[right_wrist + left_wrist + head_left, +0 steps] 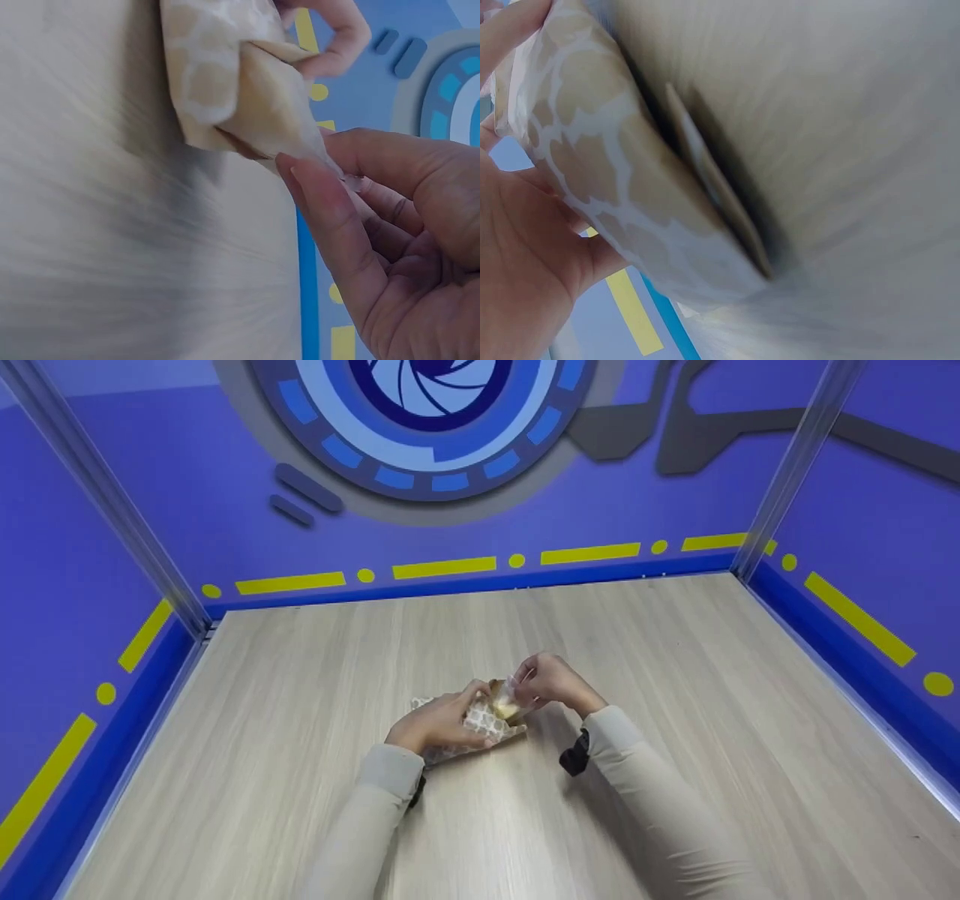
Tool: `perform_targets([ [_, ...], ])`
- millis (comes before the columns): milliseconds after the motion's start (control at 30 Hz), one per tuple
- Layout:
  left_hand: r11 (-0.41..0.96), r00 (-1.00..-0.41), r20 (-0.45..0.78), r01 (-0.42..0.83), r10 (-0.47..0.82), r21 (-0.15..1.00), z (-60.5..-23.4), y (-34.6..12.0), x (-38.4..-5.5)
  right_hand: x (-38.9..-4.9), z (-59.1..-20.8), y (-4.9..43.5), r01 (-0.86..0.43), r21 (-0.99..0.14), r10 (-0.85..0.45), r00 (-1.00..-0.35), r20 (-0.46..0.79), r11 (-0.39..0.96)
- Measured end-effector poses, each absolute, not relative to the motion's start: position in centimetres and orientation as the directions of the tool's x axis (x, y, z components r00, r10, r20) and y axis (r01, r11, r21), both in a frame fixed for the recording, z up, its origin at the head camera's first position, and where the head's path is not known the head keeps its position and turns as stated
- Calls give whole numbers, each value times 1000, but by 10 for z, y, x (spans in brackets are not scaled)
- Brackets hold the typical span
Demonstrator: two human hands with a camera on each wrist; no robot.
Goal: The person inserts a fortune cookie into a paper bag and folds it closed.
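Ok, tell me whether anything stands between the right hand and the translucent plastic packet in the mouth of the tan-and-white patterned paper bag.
Nothing visible does: the right hand pinches the plastic packet directly. The paper bag surrounds only its other end.

We see the head view bright, with glare on the table and a soft shadow beside the right sleeve; both wrist views look dimmer, the table smeared by blur.

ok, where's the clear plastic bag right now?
In the head view, the clear plastic bag is just below and right of centre, partly inside the open end of the patterned paper bag, pinched by the right hand.
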State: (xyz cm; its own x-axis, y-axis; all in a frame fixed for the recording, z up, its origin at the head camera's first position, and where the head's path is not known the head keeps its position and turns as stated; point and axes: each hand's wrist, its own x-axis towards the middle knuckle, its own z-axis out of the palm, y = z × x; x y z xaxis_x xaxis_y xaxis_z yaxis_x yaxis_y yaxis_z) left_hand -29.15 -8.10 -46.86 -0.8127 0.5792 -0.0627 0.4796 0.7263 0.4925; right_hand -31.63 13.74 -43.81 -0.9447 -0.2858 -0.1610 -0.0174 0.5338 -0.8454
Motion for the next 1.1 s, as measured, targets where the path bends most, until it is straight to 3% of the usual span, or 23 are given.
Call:
perform_targets([
  [433, 736, -818, -76, 468, 571, 489, -468, -80, -292, -318, -453, 131, 14, -865, -235, -960, -152, 502],
  [867, 741, -819, -81, 466, 568, 483, -468, -80, -293, -317, -457, 134, 198, -944, -253, -930, -266, 264],
  [1100, 751, -822, -94, 459, 562, 475, -466, -80, -292, -316, -457, 132, 251, -945, -258, -918, -301, 209],
])
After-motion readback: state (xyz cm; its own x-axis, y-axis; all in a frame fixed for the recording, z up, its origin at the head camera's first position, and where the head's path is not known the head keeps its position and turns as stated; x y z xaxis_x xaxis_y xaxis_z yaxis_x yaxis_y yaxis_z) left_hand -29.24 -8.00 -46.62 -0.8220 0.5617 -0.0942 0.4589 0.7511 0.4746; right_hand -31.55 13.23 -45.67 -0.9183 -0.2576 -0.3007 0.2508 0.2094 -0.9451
